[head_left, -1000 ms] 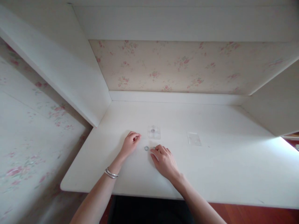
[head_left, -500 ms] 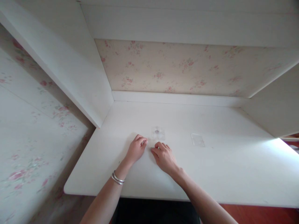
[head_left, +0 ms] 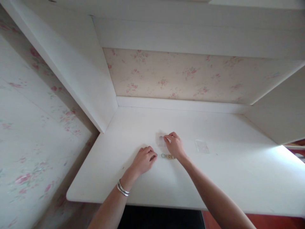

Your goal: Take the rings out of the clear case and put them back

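Observation:
My left hand (head_left: 145, 159) rests on the white desk (head_left: 114, 133), thumb and fingers pinched together. What lies between its fingertips is too small to make out. Just to the right of them is a small row of ring-shaped pieces (head_left: 168, 156), greenish and gold, its right end partly behind my right wrist. My right hand (head_left: 175, 144) is farther back, its fingers closed in a pinch over a small clear plastic packet (head_left: 160, 143). A dark round piece (head_left: 161, 138) shows in the packet by those fingertips. Whether they grip it is hidden.
A second clear flat plastic piece (head_left: 202, 146) lies on the desk to the right. White panels (head_left: 78, 63) rise at the left, with another panel (head_left: 278, 108) at the right. Floral wallpaper (head_left: 166, 76) covers the back, and a dark seat (head_left: 162, 219) stands below the front edge.
My right hand has moved up and away to the packet, uncovering the ring-shaped pieces on the desk. My left hand has shifted slightly right and nearer. The view has tilted a little.

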`<state>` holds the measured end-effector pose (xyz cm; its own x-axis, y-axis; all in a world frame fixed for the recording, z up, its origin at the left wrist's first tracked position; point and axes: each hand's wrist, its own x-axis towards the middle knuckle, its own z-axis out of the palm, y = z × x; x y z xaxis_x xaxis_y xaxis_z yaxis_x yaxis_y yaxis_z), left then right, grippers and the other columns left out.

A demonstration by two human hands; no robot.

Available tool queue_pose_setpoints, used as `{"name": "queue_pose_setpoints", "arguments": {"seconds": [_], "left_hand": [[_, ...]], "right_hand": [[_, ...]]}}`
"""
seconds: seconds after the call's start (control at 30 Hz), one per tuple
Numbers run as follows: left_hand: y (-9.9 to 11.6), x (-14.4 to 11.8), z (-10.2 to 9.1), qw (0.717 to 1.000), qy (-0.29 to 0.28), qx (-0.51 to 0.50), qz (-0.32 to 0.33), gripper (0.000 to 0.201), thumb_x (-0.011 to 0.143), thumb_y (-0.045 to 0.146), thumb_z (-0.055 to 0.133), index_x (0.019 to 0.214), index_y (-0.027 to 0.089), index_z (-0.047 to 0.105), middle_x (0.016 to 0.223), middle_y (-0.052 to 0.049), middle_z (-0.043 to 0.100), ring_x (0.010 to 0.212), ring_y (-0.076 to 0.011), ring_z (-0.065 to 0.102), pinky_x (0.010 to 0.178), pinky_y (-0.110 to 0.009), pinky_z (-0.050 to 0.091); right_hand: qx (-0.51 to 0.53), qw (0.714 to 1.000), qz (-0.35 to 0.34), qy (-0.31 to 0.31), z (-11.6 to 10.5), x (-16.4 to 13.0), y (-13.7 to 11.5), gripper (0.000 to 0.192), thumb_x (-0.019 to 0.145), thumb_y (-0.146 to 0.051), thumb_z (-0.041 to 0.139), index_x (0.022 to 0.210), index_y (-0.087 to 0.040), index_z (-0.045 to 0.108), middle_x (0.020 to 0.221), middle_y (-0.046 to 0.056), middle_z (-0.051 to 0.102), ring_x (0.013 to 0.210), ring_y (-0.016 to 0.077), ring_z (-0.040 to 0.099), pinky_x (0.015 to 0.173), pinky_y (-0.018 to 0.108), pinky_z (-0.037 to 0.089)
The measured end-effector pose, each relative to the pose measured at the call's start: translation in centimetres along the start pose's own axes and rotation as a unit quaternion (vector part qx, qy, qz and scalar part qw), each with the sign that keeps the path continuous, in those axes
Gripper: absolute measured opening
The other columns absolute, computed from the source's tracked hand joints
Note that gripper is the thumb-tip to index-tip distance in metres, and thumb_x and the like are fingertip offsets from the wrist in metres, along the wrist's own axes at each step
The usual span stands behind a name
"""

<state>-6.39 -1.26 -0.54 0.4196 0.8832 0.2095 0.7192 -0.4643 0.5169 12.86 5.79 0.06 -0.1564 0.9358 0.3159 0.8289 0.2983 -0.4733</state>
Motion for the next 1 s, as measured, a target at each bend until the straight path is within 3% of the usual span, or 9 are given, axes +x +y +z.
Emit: {"name": "queue_pose_setpoints", "arguments": {"seconds": [0.3,0.43,0.77,1.0], "left_hand": [[-0.2,0.0,0.2,0.999,0.012,-0.034,-0.014,0.019,0.088,0.023,0.049,0.081,0.021,0.067,0.087,-0.003,0.061,0.086,-0.0161,0.056,0.082,-0.034,0.040],[-0.7,0.3,0.2,0.993,0.020,-0.109,-0.045,0.018,0.087,0.025,0.050,0.081,0.021,0.067,0.085,-0.003,0.061,0.080,-0.0149,0.057,0.077,-0.031,0.043],[-2.1,1.3,0.0,0.971,0.076,-0.192,-0.119,0.022,0.086,0.033,0.050,0.079,0.019,0.066,0.081,-0.003,0.058,0.074,-0.0137,0.056,0.068,-0.026,0.045],[-2.4,3.8,-0.8,0.963,0.120,-0.185,-0.156,0.025,0.085,0.037,0.050,0.082,0.018,0.066,0.083,-0.003,0.060,0.072,-0.0132,0.056,0.067,-0.025,0.045]], "right_hand": [[-0.031,0.999,-0.014,-0.042,0.8,2.2,-0.5,0.022,0.086,-0.028,0.050,0.090,-0.027,0.072,0.088,0.004,0.058,0.075,0.0136,0.055,0.070,0.026,0.040],[0.005,1.000,0.001,-0.015,0.5,1.6,0.3,0.024,0.087,-0.030,0.049,0.090,-0.025,0.072,0.086,0.003,0.058,0.074,0.0129,0.056,0.069,0.025,0.040],[0.118,0.989,0.062,0.069,-2.3,-5.3,2.4,0.031,0.088,-0.041,0.045,0.088,-0.022,0.070,0.081,0.003,0.059,0.068,0.0128,0.056,0.062,0.024,0.042],[0.192,0.972,0.109,0.075,-2.0,-9.7,3.0,0.030,0.087,-0.042,0.047,0.092,-0.022,0.069,0.082,0.004,0.058,0.069,0.0136,0.056,0.059,0.024,0.043]]}}
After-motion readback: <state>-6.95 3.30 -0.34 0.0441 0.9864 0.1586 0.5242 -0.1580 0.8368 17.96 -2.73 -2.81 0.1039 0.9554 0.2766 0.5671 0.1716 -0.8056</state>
